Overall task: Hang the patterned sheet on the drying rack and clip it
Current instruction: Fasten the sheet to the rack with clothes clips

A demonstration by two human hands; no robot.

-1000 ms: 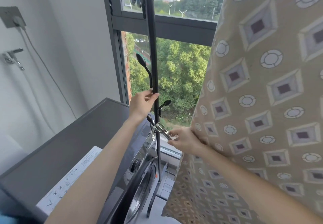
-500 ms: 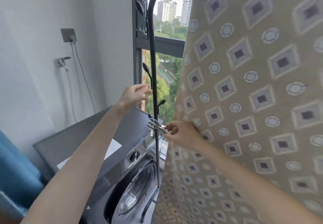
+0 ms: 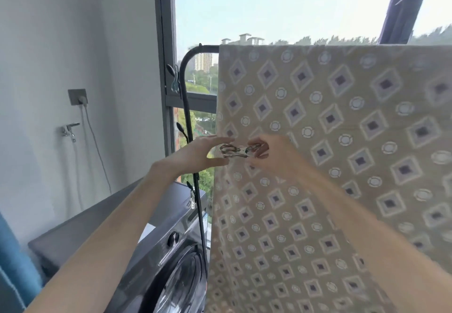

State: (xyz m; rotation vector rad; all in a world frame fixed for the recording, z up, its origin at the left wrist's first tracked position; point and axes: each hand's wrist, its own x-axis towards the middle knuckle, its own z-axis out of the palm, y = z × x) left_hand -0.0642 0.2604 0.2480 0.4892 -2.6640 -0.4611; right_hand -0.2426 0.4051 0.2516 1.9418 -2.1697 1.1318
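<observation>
The beige patterned sheet hangs over the top bar of the black drying rack and fills the right side of the view. A metal clip is held in front of the sheet's left edge, at mid height. My right hand pinches the clip's right end. My left hand reaches in from the left, with its fingers above and its thumb below the clip's left end. The picture is blurred around the clip.
Two more clips hang on the rack's upright pole. A dark washing machine stands below it, by the window. A wall socket and a tap are on the white wall at left.
The view has tilted up, so the rack's top bar now shows. My right hand lifted the clip off the pole to the sheet's edge. My left hand left the pole and came to the clip.
</observation>
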